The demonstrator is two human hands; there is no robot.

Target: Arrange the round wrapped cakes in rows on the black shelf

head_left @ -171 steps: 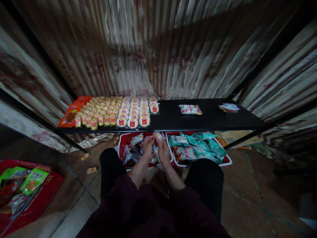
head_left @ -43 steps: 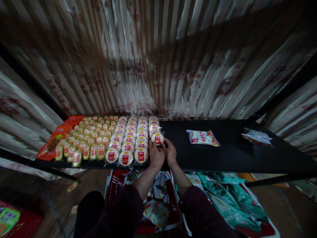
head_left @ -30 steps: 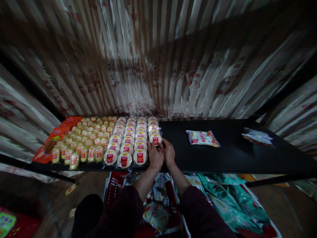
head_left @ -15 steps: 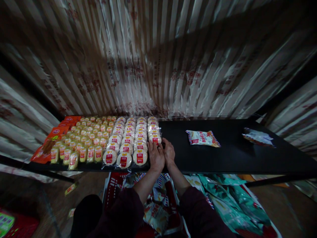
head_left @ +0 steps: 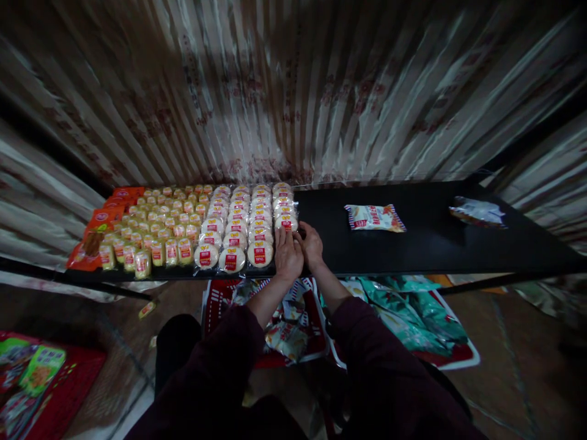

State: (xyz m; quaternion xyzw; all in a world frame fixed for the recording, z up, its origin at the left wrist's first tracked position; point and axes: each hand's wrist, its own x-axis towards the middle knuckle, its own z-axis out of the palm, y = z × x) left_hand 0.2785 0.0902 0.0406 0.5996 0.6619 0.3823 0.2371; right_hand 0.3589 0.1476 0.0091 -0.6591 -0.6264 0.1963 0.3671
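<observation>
My left hand (head_left: 288, 255) is at the near end of the rightmost row of round white rice cracker packets, its fingers pressed together on the nearest rice cracker packet (head_left: 286, 221). Against it on the right is my right hand (head_left: 312, 245), its fingers curled in beside the packet's right edge; what they hold, if anything, is hidden. The packets overlap in several rows, each clear wrapper with a red and yellow label. Left of my hands, the front rice cracker packet (head_left: 260, 254) of the neighbouring row lies near the edge of the black shelf (head_left: 426, 244).
Small yellow-wrapped snacks (head_left: 158, 252) and orange bags (head_left: 94, 238) fill the shelf's left end. A white-and-red snack bag (head_left: 375, 218) and another bag (head_left: 477, 212) lie to the right. Below are red baskets (head_left: 215, 305) of packaged snacks and green bags (head_left: 413, 311). Striped curtain hangs behind.
My view has tilted down, so the shelf and hands sit higher in the picture and more of the floor baskets shows. Both hands stay at the same row with little visible movement.
</observation>
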